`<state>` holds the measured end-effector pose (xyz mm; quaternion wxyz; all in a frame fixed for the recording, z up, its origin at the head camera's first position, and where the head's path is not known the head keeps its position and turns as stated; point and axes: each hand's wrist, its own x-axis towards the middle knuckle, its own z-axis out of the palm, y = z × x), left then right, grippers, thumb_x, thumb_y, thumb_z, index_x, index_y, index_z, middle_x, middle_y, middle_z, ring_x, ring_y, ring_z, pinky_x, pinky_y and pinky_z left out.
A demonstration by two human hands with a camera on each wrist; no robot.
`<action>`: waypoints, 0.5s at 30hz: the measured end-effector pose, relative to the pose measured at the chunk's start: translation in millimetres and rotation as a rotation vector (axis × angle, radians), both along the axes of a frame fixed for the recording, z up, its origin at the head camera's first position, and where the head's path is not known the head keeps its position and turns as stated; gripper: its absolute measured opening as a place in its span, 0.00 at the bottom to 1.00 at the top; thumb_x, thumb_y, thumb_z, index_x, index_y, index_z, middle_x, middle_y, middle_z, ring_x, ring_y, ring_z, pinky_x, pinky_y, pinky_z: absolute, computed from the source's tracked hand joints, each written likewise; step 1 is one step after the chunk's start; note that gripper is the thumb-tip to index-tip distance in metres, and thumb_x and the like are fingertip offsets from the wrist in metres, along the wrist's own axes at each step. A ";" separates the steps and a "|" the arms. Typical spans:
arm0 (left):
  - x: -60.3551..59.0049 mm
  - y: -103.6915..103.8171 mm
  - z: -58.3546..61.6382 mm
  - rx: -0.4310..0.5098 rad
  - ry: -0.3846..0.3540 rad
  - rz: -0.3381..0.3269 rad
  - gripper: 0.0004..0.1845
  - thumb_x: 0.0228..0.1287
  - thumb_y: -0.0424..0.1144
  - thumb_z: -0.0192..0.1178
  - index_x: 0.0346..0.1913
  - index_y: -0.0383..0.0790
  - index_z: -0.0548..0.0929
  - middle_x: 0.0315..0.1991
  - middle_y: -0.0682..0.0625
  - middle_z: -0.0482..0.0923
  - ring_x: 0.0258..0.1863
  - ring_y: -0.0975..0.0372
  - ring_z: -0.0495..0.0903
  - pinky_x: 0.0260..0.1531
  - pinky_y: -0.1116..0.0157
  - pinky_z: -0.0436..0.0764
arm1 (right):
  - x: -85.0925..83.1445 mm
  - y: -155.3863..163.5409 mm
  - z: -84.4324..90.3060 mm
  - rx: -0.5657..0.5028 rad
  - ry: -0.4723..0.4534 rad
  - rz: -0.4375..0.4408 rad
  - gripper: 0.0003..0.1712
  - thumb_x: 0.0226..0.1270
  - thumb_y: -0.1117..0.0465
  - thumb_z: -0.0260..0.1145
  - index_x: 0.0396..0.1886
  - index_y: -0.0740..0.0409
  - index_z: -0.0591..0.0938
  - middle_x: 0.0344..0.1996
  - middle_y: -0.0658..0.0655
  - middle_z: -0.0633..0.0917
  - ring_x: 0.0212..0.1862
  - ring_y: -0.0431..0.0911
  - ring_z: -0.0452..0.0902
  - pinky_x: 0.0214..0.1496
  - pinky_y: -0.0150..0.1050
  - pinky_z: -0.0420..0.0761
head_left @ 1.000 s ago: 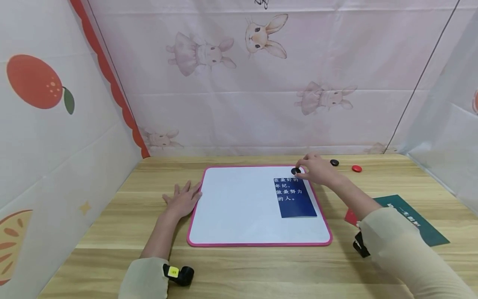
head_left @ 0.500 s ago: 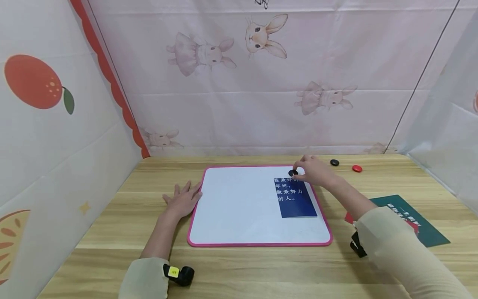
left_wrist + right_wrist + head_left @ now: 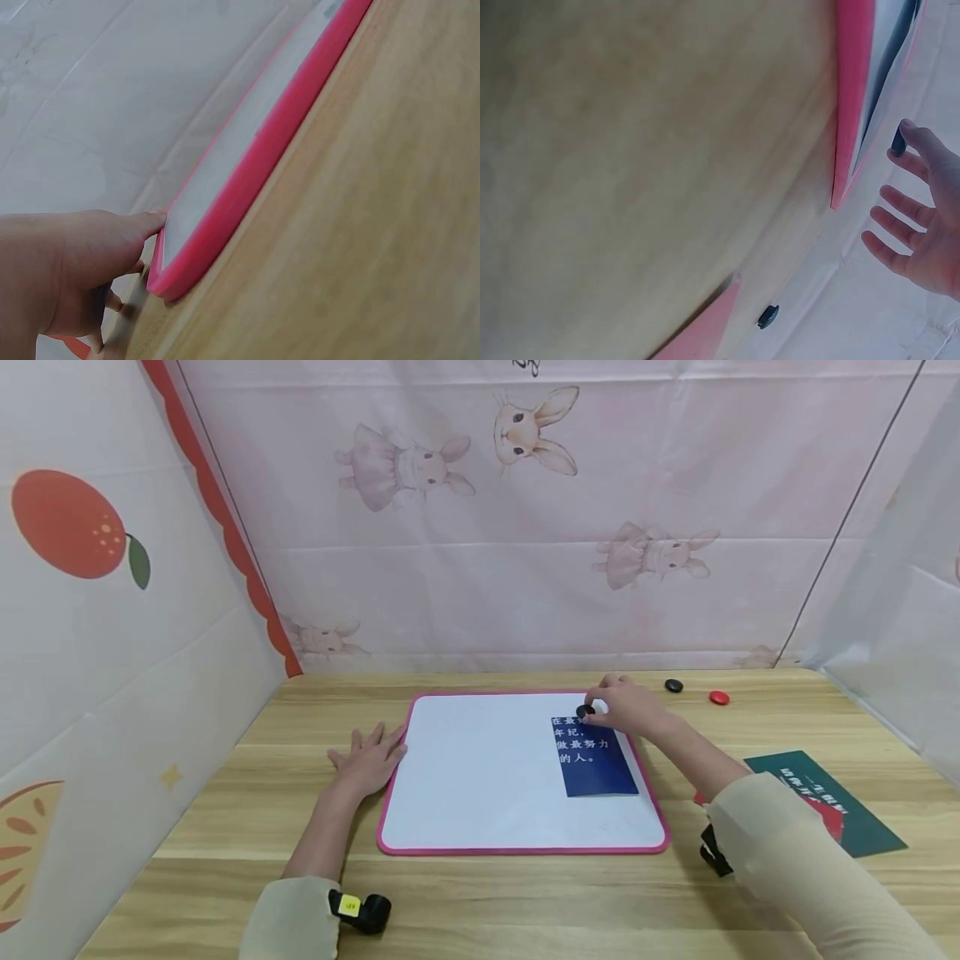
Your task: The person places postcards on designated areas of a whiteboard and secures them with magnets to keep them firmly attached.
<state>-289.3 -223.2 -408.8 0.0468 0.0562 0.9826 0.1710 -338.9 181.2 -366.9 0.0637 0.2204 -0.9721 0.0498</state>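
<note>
The black round magnet (image 3: 585,711) sits at the top edge of the blue card (image 3: 595,757), pinched between thumb and forefinger of the right hand (image 3: 628,707), whose other fingers fan out loosely. The card lies on the right part of the pink-framed whiteboard (image 3: 480,768), its long axis running away from the person, so the magnet is at its far end. The left hand (image 3: 365,762) rests flat, fingers straight, against the board's left rim, well apart from the magnet. Another black magnet (image 3: 673,685) and a red magnet (image 3: 718,697) lie on the wooden table (image 3: 225,827) beyond the board's far right corner.
</note>
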 end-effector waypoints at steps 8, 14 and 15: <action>0.0 0.6 1.3 -0.003 -0.006 0.000 0.29 0.72 0.53 0.36 0.72 0.48 0.53 0.70 0.35 0.43 0.65 0.34 0.32 0.48 0.30 0.29 | -4.3 0.2 -2.5 0.015 -0.010 0.025 0.19 0.56 0.48 0.67 0.43 0.55 0.83 0.43 0.64 0.77 0.46 0.61 0.70 0.42 0.56 0.73; 0.5 0.3 2.9 -0.009 -0.002 0.000 0.28 0.73 0.52 0.36 0.72 0.47 0.53 0.70 0.35 0.43 0.65 0.34 0.33 0.48 0.29 0.29 | -2.7 -2.6 -1.5 0.018 -0.012 0.025 0.19 0.57 0.49 0.67 0.43 0.55 0.83 0.43 0.64 0.77 0.47 0.62 0.70 0.44 0.56 0.73; 0.5 0.3 3.1 -0.011 -0.002 -0.001 0.28 0.73 0.52 0.36 0.72 0.47 0.53 0.70 0.35 0.43 0.65 0.34 0.33 0.48 0.29 0.29 | -2.7 -3.0 -1.6 0.021 -0.012 0.025 0.19 0.57 0.49 0.67 0.43 0.56 0.83 0.43 0.64 0.77 0.47 0.62 0.70 0.44 0.56 0.73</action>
